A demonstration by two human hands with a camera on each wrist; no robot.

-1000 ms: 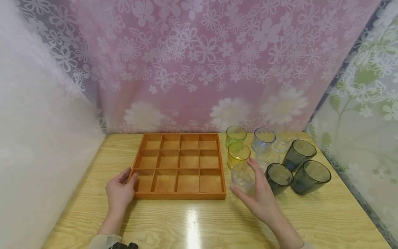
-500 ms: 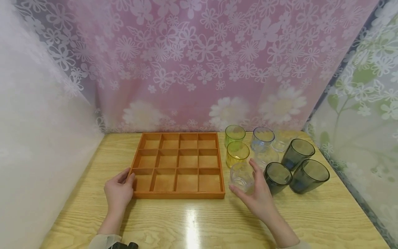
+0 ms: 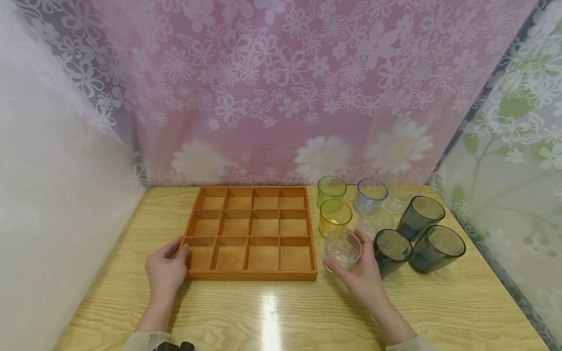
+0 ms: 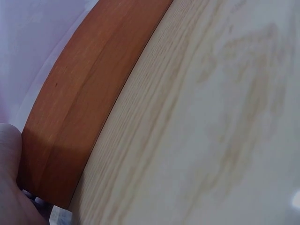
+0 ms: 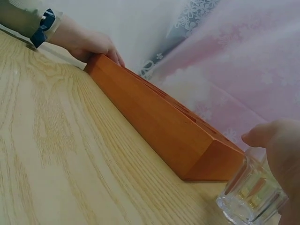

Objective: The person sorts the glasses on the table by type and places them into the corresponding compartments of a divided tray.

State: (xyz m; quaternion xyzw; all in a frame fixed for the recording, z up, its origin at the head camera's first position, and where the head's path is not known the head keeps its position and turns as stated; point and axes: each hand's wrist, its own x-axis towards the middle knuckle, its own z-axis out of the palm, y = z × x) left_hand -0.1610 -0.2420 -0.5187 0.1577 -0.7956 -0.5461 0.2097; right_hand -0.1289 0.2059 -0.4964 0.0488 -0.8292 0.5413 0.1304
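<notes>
My left hand (image 3: 166, 268) grips the near left corner of a wooden compartment tray (image 3: 250, 276), thumb on its rim and fingers along the outer side. In the left wrist view the tray's front wall (image 4: 89, 89) runs up from the hand at the lower left. At the tray's right, my right hand (image 3: 362, 275) holds a clear glass (image 3: 343, 249), thumb on its near left side and fingers round its right side. In the right wrist view the clear glass (image 5: 253, 192) stands beside the tray corner, partly covered by the hand.
Behind the held glass stand a yellow glass (image 3: 335, 219), a green glass (image 3: 331, 191), a blue-rimmed glass (image 3: 371, 195) and more clear ones. Several dark grey glasses (image 3: 439, 249) stand to the right. A floral curtain (image 3: 272, 97) backs the table (image 3: 228, 317).
The right hand's fingers have closed in from a wide spread onto the clear glass. The left hand stays at the tray corner.
</notes>
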